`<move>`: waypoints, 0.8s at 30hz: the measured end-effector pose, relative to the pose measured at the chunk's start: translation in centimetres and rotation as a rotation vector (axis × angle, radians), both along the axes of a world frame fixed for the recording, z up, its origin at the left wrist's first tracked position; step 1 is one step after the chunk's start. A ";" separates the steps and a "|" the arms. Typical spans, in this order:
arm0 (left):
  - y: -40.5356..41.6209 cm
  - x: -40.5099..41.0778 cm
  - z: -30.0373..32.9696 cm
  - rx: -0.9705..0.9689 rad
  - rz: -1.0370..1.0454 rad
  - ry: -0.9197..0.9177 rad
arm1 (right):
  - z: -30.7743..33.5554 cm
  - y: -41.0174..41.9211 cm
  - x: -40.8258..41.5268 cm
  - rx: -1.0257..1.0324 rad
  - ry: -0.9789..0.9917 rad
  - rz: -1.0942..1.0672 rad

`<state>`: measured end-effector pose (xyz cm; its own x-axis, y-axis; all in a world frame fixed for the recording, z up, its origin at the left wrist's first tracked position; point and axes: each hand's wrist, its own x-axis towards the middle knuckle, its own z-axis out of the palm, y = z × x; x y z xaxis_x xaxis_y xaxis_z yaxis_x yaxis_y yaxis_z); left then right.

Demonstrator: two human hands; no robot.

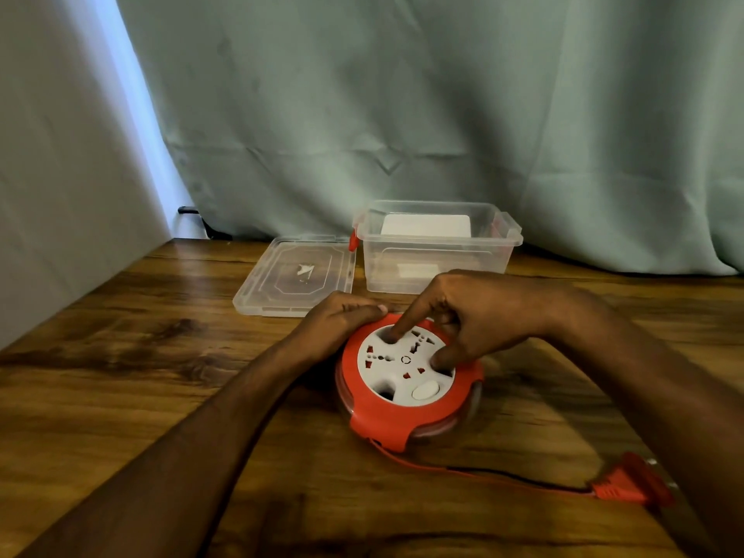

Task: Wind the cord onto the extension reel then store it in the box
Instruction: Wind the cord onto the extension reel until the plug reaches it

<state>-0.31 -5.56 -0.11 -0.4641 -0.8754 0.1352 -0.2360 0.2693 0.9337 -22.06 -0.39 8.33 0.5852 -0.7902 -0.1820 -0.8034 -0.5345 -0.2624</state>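
A round red extension reel [406,416] with a white socket face lies flat on the wooden table [120,376]. My left hand [342,320] grips its far left rim. My right hand [471,312] rests on top, index finger and thumb pressed into recesses of the white disc. A short length of red cord [463,471] runs from the reel's near side to a red plug [632,483] lying at the right. A clear plastic box [439,251] with red latches stands open behind the reel.
The box's clear lid [294,275] lies flat to the left of the box. A pale green curtain [402,114] hangs behind the table. The table's left edge runs along a wall.
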 end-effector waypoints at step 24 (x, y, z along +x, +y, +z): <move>-0.3 -0.2 -0.3 -0.009 0.069 0.027 | -0.7 0.8 1.8 -0.278 0.203 -0.097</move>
<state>-0.53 -5.82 -0.42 -0.3986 -0.9039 0.1552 -0.2293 0.2620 0.9374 -20.29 0.43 7.58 0.4792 -0.8758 -0.0572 -0.8746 -0.4820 0.0526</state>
